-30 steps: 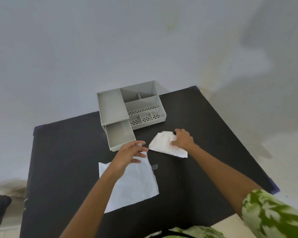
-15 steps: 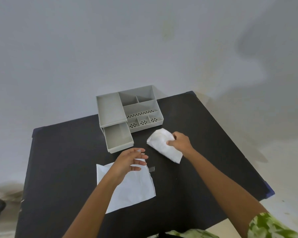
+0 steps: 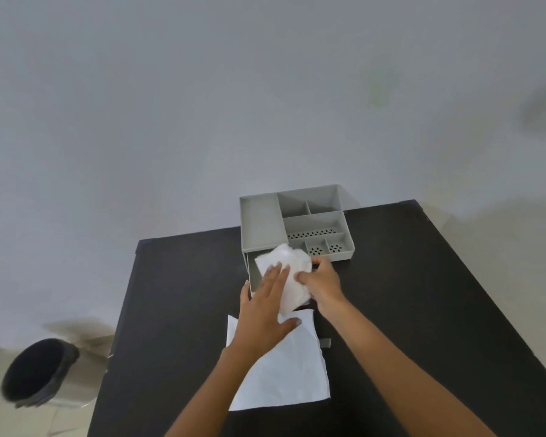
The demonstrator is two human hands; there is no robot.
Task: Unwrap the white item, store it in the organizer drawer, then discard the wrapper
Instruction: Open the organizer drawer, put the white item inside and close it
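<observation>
Hands, left flat and right pinching its edge, pressed what looked like soft, light cloth into the drawer.

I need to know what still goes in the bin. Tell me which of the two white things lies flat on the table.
The flat white wrapper sheet nearest the person, under the left hand's wrist. The other, the crumpled white item, is held over the open drawer.

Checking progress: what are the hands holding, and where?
The right hand pinches the white item at its right edge; the left hand lies flat on it.
</observation>
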